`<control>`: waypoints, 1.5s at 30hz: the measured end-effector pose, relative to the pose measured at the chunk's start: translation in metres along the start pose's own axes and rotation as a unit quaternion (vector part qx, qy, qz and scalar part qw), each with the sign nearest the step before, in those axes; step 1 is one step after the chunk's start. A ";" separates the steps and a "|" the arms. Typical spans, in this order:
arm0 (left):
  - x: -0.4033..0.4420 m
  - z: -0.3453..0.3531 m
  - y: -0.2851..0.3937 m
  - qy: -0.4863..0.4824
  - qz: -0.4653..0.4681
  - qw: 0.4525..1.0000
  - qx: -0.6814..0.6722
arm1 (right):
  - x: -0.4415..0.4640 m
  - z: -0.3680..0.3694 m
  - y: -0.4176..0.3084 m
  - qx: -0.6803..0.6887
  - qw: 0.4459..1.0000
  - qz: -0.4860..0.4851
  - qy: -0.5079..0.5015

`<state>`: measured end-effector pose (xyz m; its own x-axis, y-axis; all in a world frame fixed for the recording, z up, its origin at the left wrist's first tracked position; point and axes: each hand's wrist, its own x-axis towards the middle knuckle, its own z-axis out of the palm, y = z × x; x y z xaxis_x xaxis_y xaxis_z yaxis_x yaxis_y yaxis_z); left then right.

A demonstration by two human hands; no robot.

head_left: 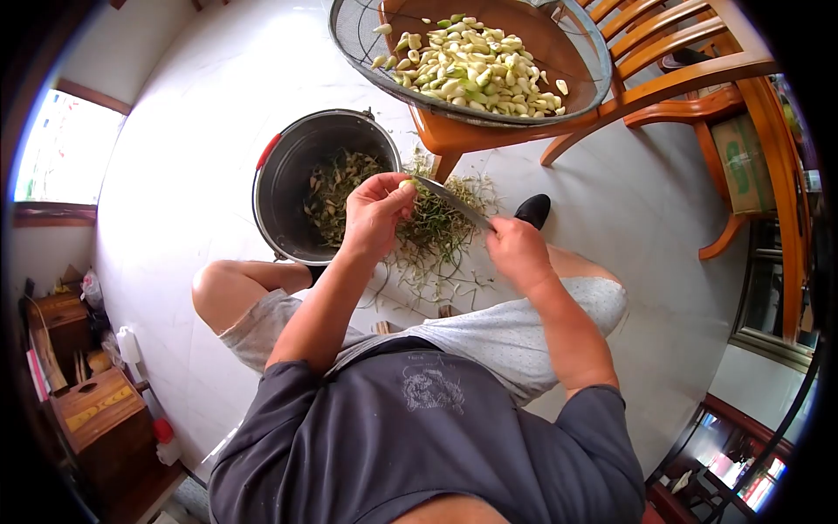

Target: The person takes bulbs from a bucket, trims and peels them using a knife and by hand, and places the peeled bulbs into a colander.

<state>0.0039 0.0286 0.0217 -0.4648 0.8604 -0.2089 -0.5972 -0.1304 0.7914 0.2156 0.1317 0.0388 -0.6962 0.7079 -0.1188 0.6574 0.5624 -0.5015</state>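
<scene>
My left hand point(377, 212) is closed, with a small pale bulb point(407, 184) pinched between thumb and fingertips. The bulb resembles a garlic clove with a greenish tint. In my right hand point(517, 251) is a knife point(456, 203), its handle wrapped by the fingers. The blade points up and left, with its tip close beside the bulb; whether they touch I cannot tell. Both hands are above loose green and straw-coloured trimmings point(445, 229) on the floor. Left of my left hand, a metal bucket point(284, 205) with a red handle grip contains more trimmings.
A round mesh basket point(360, 44) of pale bulbs point(471, 65) rests on a wooden chair point(436, 131) ahead. Another wooden chair point(698, 109) and a cardboard box point(743, 166) are at right. Wooden boxes point(100, 406) stand at far left. A black shoe point(533, 210) is near the knife.
</scene>
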 end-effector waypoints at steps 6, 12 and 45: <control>-0.001 0.004 0.016 0.011 -0.025 0.999 -0.017 | 0.000 -0.013 0.004 0.073 0.996 0.026 0.033; 0.004 -0.013 0.010 -0.033 -0.050 0.998 -0.031 | 0.001 -0.016 -0.009 0.152 0.986 -0.016 0.073; -0.005 -0.012 -0.005 0.002 -0.058 0.998 -0.040 | -0.004 -0.017 -0.029 0.001 0.954 -0.248 0.169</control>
<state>0.0010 0.0185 0.0119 -0.3921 0.8704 -0.2979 -0.6975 -0.0701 0.7132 0.2040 0.1201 0.0681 -0.7881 0.4529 0.4168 0.2706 0.8631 -0.4263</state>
